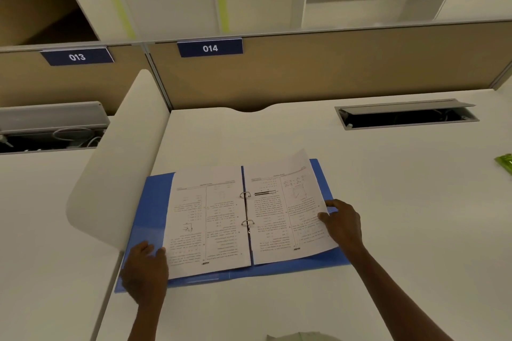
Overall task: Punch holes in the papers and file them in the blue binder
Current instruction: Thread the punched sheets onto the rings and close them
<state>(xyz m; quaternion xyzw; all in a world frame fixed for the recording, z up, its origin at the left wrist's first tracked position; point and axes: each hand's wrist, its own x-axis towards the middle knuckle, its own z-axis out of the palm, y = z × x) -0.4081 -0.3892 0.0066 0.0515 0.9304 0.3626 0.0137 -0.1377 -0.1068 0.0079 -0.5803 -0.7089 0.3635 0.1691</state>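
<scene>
The blue binder (151, 202) lies open and flat on the white desk. Printed papers sit on both sides of its two metal rings (246, 209). The left stack (210, 221) lies flat. The right sheet (288, 210) is lifted slightly at its outer edge. My left hand (144, 271) rests on the binder's near-left corner, with its thumb touching the left stack's edge. My right hand (343, 223) holds the outer edge of the right sheet, thumb on top and fingers by the binder's right cover.
A curved white divider (119, 160) rises just left of the binder. A tan partition with labels 013 and 014 runs behind the desk. An open cable hatch (407, 116) sits at the back right. A green object (505, 163) shows at the right edge; some paper (296, 337) at the bottom edge.
</scene>
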